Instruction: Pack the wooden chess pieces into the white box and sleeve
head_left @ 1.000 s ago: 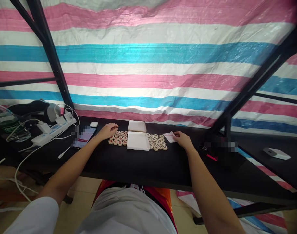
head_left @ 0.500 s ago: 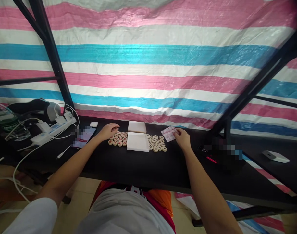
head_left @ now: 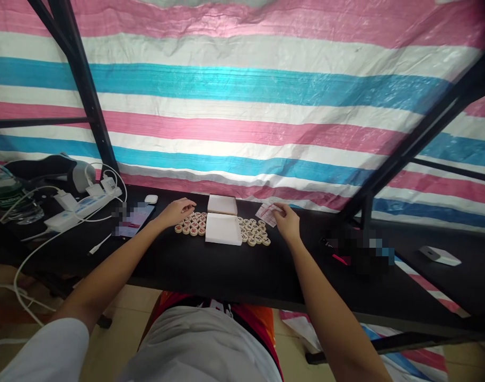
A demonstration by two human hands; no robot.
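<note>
While my right hand (head_left: 288, 220) pinches the sheet (head_left: 266, 214) between thumb and fingers, its pale, red-lined face sits just past the far right side of the dark pieces (head_left: 252, 240). My left hand (head_left: 176, 211) is loosely curled beside the red pieces (head_left: 193, 231), near their far left corner; I cannot tell whether it touches any or holds something. Between the two groups lies a white near tray (head_left: 223, 229), with a far tray (head_left: 222, 204) just behind it. All this is on my black table (head_left: 218, 273), with a phone (head_left: 133, 224) left of my left hand.
</note>
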